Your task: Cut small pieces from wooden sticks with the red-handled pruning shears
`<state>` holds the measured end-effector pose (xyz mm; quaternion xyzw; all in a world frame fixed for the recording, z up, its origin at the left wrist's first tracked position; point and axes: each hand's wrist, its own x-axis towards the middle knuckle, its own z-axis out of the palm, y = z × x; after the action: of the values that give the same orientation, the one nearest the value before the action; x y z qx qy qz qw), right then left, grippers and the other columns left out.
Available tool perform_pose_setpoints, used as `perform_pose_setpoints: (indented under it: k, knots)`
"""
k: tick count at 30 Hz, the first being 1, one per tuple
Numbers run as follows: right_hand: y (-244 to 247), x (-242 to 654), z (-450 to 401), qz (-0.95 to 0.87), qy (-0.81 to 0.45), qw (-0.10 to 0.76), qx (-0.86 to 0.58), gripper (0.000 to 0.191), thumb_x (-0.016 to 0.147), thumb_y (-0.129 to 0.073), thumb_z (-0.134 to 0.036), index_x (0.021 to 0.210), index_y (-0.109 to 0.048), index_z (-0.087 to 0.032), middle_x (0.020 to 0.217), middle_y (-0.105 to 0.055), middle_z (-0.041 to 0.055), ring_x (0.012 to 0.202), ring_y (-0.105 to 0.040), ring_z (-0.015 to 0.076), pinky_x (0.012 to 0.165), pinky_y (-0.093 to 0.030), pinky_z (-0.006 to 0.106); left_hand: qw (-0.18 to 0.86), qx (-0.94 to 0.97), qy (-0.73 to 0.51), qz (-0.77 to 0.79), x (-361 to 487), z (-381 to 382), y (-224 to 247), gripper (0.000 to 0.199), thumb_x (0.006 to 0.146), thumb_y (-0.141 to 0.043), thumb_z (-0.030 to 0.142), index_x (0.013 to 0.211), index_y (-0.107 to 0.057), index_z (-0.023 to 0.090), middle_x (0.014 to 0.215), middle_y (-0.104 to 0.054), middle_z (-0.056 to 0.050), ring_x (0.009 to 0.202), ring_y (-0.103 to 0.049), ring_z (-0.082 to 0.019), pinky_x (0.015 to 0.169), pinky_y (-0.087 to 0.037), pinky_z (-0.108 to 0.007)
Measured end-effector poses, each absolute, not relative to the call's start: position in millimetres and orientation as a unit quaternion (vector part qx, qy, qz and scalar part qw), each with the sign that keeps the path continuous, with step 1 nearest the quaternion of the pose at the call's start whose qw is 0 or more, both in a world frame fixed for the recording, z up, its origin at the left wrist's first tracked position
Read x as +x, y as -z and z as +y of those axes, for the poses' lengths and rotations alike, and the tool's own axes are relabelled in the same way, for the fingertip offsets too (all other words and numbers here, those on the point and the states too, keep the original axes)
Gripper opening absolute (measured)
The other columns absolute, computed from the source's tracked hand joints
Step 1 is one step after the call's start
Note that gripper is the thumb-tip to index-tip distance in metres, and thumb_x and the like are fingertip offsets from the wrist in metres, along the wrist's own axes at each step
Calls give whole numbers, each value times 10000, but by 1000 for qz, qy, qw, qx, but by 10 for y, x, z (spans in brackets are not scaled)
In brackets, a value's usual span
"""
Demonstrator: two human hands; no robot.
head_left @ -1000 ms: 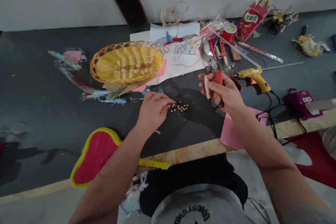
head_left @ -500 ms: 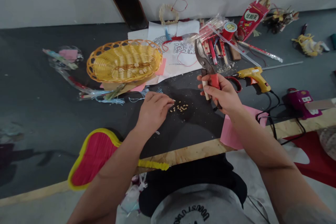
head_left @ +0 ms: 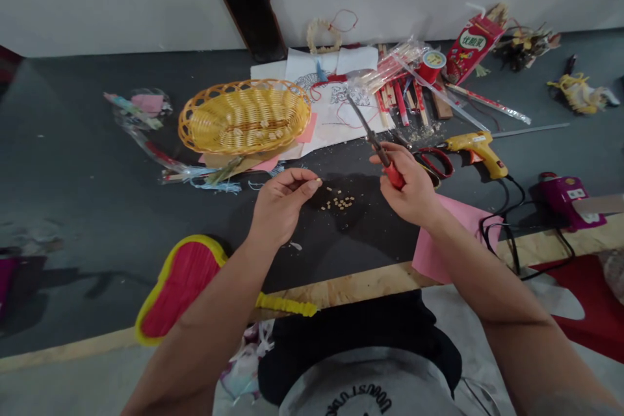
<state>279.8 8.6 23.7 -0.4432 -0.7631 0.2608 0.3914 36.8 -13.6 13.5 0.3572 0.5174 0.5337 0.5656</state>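
My left hand [head_left: 277, 208] is pinched, with a tiny pale wooden piece [head_left: 319, 182] between thumb and forefinger. Just right of it, several similar small cut pieces [head_left: 341, 203] lie scattered on the dark tabletop [head_left: 370, 234]. Red-handled pruning shears [head_left: 394, 177] are in the grip of my right hand [head_left: 413, 190], seen edge-on, their blades angled up and left. Whether that hand also holds a stick is hidden. Beyond my left hand stands a yellow woven basket [head_left: 188, 127] with a few small pale pieces inside.
Scissors [head_left: 441, 164] and a yellow glue gun [head_left: 480, 151] lie right of my right hand, the gun's cord trailing over pink paper [head_left: 429, 250]. Behind are printed sheets [head_left: 358, 117], red thread [head_left: 431, 68] and a drink carton [head_left: 472, 45]. A red-and-yellow fan shape [head_left: 182, 279] sits under my left forearm.
My right hand has turned, so the shears now show edge-on and the wooden stick seen in that hand is out of sight. My left hand has rolled over, showing the pinched piece.
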Motion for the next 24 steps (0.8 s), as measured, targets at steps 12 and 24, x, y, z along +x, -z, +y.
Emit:
perform_pose_setpoints:
  k: [12,24]
  knots:
    - [-217,2744,-52,-888,-100,227,-387,357,792,-570,-84,1099,-623,-258,1633,-388,100,1357,-482,356,1076,-408,577,637,220,-607,422,303,-85,-281,249,636,-913,168,772,-705,192,676,-604,24,672,-573,-96,575,-452,-202]
    - [-128,2735,-5,-853,-152,282,-411,359,801,-519,-76,1102,-623,-241,1511,-501,136,1239,-578,319,1024,-482,529,647,232,-582,435,305,-106,-245,170,671,-879,174,802,-771,185,734,-658,-6,653,-561,-87,579,-467,-206]
